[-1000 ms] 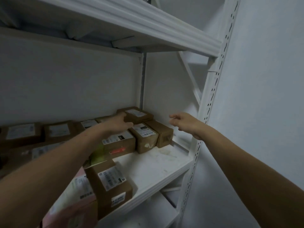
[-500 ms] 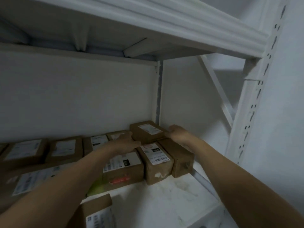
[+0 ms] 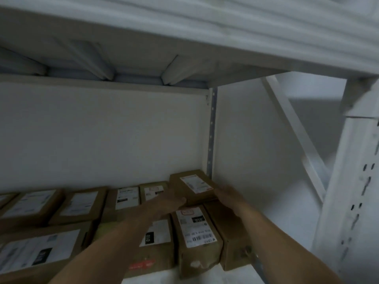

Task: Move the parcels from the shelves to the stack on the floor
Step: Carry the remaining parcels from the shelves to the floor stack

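A brown cardboard parcel with a white label (image 3: 191, 185) rests on top of other parcels in the shelf's back right corner. My left hand (image 3: 171, 201) presses against its left side and my right hand (image 3: 226, 196) against its right side, so both hands clasp it. In front of it lie a labelled parcel (image 3: 194, 232) and a plain brown one (image 3: 231, 238). More labelled parcels (image 3: 80, 203) run along the back to the left. The floor stack is out of view.
The white shelf board above (image 3: 205, 48) hangs low over the parcels. A white perforated upright (image 3: 348, 191) and a diagonal brace (image 3: 295, 130) stand at the right. A strip of bare shelf surface (image 3: 184, 280) shows at the front edge.
The view has moved in closer to the shelf. Both hands reached further back, from the front parcels to the corner parcel, and closed on its two sides.
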